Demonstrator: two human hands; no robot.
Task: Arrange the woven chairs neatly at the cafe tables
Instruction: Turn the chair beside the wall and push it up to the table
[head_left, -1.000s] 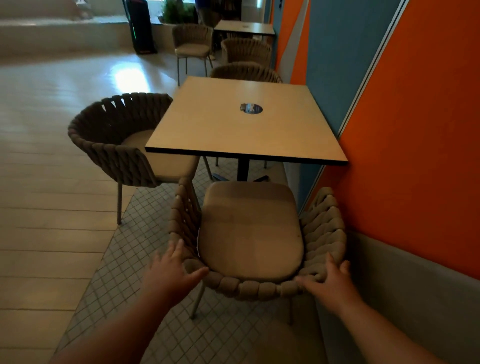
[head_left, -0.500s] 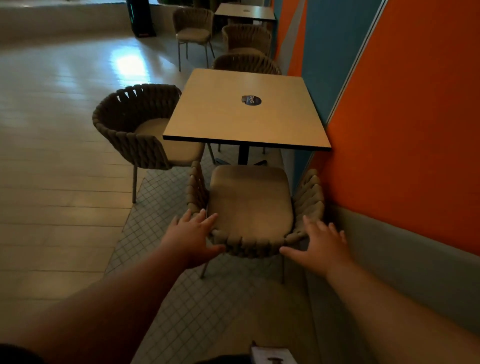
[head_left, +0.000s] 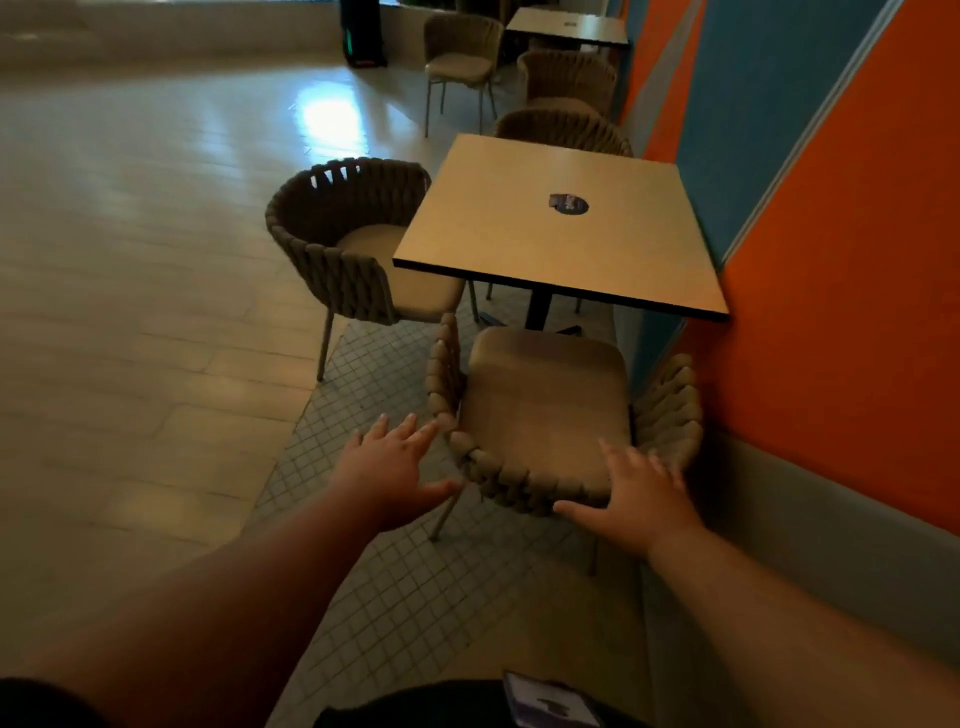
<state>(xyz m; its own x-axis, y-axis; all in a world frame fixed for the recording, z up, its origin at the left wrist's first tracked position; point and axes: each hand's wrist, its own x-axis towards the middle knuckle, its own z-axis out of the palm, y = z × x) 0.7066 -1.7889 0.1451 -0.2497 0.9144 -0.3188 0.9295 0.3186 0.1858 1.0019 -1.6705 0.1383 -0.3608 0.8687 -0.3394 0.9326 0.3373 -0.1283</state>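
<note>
A beige woven chair (head_left: 545, 410) stands before me, its seat pushed partly under the near edge of a square cafe table (head_left: 545, 228). My left hand (head_left: 389, 467) hovers with fingers spread just left of the chair's curved back, apart from it. My right hand (head_left: 634, 499) is spread over the right part of the woven back rim; contact is unclear. A second, darker woven chair (head_left: 343, 244) sits at the table's left side, its cushion tucked under the top. A third chair back (head_left: 563, 130) shows behind the table's far edge.
An orange and blue wall (head_left: 841, 260) runs close along the right of the table and chair. Further back stand another table (head_left: 566, 26) and two more woven chairs (head_left: 460, 47). Open pale floor (head_left: 156, 260) stretches to the left.
My hands have left the chair's back rim and pulled back with fingers spread. The view has drawn away from the chair and swung left; the chair stays tucked at the table.
</note>
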